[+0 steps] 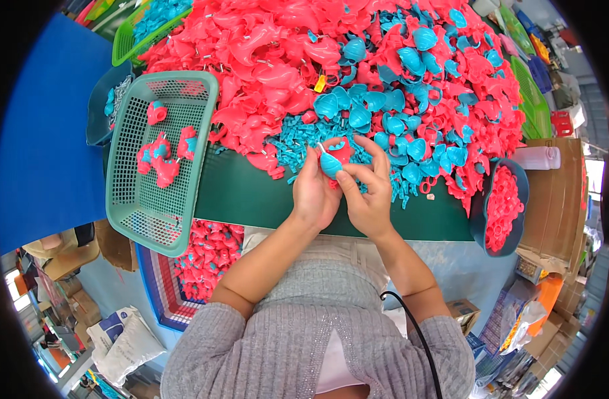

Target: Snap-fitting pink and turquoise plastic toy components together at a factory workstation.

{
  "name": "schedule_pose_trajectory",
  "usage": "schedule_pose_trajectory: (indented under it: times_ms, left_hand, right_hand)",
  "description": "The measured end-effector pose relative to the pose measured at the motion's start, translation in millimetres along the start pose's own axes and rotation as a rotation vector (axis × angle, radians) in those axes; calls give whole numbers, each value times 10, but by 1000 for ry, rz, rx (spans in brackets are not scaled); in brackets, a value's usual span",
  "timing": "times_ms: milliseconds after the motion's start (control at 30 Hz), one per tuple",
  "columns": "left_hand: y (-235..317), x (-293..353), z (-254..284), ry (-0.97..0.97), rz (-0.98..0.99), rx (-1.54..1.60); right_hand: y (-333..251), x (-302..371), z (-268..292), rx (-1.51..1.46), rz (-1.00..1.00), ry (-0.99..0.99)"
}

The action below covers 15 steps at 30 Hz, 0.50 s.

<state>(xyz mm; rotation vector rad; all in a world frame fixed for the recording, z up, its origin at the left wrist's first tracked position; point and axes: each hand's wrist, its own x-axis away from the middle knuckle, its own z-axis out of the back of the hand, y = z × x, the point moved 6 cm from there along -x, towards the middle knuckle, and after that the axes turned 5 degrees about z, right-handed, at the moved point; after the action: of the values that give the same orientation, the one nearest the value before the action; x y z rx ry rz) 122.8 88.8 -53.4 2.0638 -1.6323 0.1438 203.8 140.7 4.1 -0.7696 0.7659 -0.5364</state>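
Observation:
Both my hands meet over the near part of the green tabletop (251,199). Between them is a small pink plastic part with a blue shell-shaped piece (330,165) on it. My left hand (312,193) cradles it from the left, with the thumb up along its side. From the right, my right hand (372,196) pinches the lower edge of the blue piece with thumb and fingers. A thin pale pin or stem sticks up from the part near my left thumb. Just beyond my fingers lies a pile of small blue plastic pieces (292,143).
A big heap of pink parts (264,46) mixed with blue shells (411,60) covers the far table. At left, a green basket (128,213) holds several pink-and-blue pieces. A dark bin (479,223) of pink rings stands right. Below left is a crate (148,286) of pink parts.

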Motion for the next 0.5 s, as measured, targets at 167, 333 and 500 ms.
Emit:
schedule_pose_trajectory:
  times_ms: [167, 333, 500]
  left_hand:
    - [-15, -8, 29, 24, -3, 30]
    - [11, 22, -36, 22, -33, 8]
    - [-36, 48, -82, 3, 26, 35]
  right_hand:
    - [-17, 23, -15, 39, -12, -4]
    - [-50, 24, -6, 71, -4, -6]
    - [-79, 6, 55, 22, -48, -31]
